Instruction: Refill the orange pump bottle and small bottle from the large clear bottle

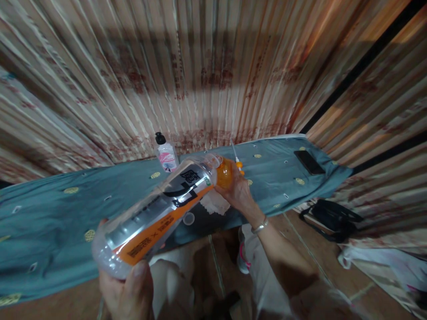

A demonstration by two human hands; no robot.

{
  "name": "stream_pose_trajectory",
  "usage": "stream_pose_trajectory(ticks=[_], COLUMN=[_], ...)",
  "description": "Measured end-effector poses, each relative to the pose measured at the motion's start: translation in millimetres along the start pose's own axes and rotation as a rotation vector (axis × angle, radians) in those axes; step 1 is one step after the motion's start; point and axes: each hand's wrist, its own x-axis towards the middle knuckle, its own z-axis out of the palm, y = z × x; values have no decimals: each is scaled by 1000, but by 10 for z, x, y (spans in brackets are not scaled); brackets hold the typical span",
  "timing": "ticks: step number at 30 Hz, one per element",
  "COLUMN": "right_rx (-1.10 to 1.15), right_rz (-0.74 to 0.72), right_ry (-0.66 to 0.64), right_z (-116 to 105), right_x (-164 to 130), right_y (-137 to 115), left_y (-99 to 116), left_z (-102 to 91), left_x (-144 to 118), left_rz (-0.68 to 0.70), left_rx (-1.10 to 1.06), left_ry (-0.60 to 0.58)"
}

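My left hand is wrapped round the base of a large clear plastic bottle with a silver and orange label. The bottle lies tilted across my view, its neck up and to the right. My right hand grips a small orange see-through container right at the bottle's neck; whether the two are joined or only touching, I cannot tell. Just beyond that hand lies a thin white and orange tool, like a syringe. Under the bottle are a crumpled tissue and a small round clear cap.
A clear bottle with a black top and pink label stands at the back of the cloth-covered table. A dark phone lies on its right end. On the floor at right sits a black bag. Striped curtains hang behind.
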Motion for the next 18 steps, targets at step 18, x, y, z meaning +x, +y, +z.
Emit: stream_pose_trajectory(ticks=[18], right_rx=[-35], right_rz=[21], right_ry=[-16], right_z=[-26], right_x=[15], right_y=[-51], left_y=[-59], left_z=[-64], left_x=[-12], left_rz=[26], left_rx=[45], left_ry=[0])
